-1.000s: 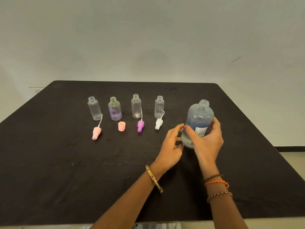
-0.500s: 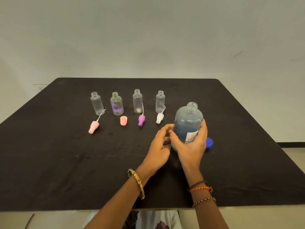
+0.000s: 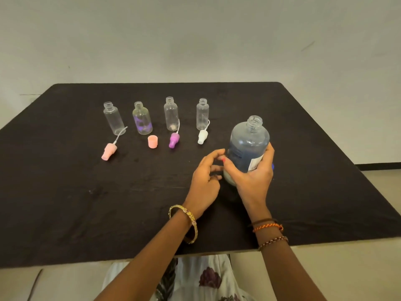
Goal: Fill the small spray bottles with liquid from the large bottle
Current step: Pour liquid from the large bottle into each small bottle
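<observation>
Four small bottles (image 3: 171, 114): uncapped, beyond my fingertips.
Large bottle (image 3: 249, 144): lifted since a second ago, right hand (image 3: 252, 177) fingers wrapped round it.
Left hand (image 3: 206, 177): fingers loose, beside bottle.
Meaning: I judge pouring is next.

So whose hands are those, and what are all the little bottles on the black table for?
They belong to a person wearing a camera on their head, so you look down as they do. The right hand grips the large bottle of blue liquid, its top open. The left hand hovers beside it, fingers relaxed. On the black table stand four small clear bottles in a row, open. Their spray tops and a pink cap lie in front, waiting until the bottles are filled.
</observation>
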